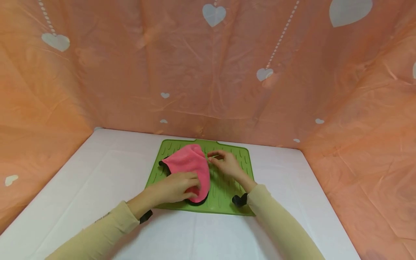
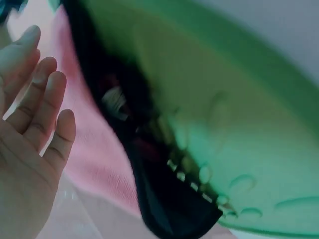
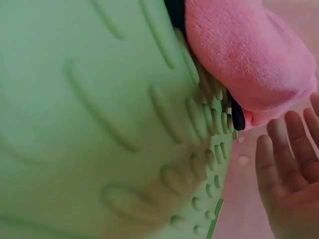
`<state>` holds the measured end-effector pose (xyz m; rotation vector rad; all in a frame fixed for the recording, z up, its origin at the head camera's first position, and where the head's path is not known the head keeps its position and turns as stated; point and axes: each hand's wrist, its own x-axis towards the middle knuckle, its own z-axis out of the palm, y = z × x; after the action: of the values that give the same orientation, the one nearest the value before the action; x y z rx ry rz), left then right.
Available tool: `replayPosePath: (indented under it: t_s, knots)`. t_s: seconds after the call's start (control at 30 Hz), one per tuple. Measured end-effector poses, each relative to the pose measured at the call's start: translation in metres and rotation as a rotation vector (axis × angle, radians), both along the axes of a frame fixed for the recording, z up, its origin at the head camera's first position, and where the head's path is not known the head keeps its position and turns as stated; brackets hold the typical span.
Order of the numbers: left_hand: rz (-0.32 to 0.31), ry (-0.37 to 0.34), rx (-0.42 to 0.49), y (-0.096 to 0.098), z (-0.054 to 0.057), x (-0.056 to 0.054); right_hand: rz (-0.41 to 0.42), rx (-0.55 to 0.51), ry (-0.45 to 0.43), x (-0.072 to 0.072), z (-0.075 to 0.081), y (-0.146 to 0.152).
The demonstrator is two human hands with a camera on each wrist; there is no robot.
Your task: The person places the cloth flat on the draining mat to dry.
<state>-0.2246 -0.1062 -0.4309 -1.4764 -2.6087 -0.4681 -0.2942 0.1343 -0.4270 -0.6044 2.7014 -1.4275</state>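
The back and both sides are closed off by an orange sheet printed with pale hearts. Below it, the table is covered in white. On the table a green mat is laid, its surface marked by raised ribs. On the mat, mostly on its left half, a pink cloth piece is placed, bordered with black edging; its exact kind cannot be told.

By its fleecy nap the cloth piece is judged light, soft and not fragile, easily crumpled and hardly slippery. A hold is best taken at the edging, where more firmness is expected; if pinched by the middle, the fabric would probably be bunched.

The left hand is poised over the near part of the cloth, fingers loosely bent; its grip is relaxed and nothing is clasped, though whether the fabric is touched cannot be told. The right hand is held just beside the cloth's right edge, its grip likewise loose and nothing grasped.

Inside the edging, a small pale patch is seen, too blurred to be named.
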Motion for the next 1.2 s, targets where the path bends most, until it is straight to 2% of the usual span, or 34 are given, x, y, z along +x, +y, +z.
replayPosePath:
  t_s: [0.13,0.33,0.57,0.67,0.8,1.0,1.1,1.2]
  knots:
    - [-0.053,0.022,-0.087,0.002,-0.009,0.004,0.016,0.013,-0.006,-0.010,0.002,-0.008]
    - [-0.062,0.011,-0.158,0.003,-0.013,0.008,0.049,0.021,-0.018,-0.016,0.002,-0.014]
    - [-0.063,-0.035,-0.121,0.003,-0.016,0.007,0.038,-0.014,-0.013,-0.016,0.001,-0.018]
    - [-0.061,-0.023,-0.088,-0.002,-0.015,0.007,0.020,-0.059,-0.030,-0.016,0.003,-0.017]
    - [-0.032,0.030,-0.045,-0.015,-0.008,0.006,-0.033,-0.109,-0.020,-0.016,0.011,-0.010]
    - [0.050,0.120,0.006,-0.047,0.007,0.001,-0.144,-0.160,0.067,-0.016,0.027,0.009]
    - [0.102,0.172,0.018,-0.063,0.012,-0.003,-0.167,-0.175,0.058,-0.016,0.028,0.012]
    - [0.144,0.202,0.003,-0.075,0.013,-0.007,-0.156,-0.124,0.033,-0.015,0.021,0.011]
